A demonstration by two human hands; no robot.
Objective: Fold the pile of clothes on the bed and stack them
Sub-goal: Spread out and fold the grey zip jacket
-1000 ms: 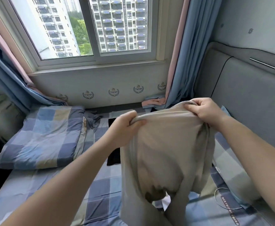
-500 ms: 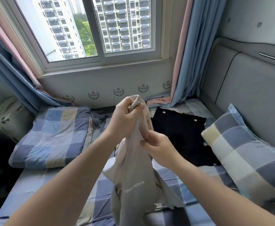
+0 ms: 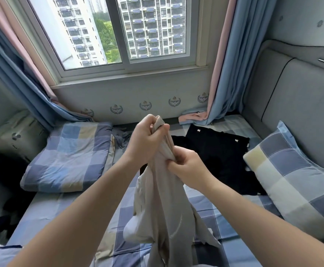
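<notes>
Beige garment (image 3: 163, 199) bunched and hanging above bed, black garment (image 3: 220, 157) lying flat behind it

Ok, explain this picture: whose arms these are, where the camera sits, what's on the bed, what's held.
No machine here: these are a person's bare arms, filmed by a camera worn on the head, looking forward and down. The left hand grips the top of a beige garment; the right hand pinches it just below, and the rest hangs over the checked bed. A black garment lies flat behind, a checked pillow to the right, a folded checked quilt to the left.
</notes>
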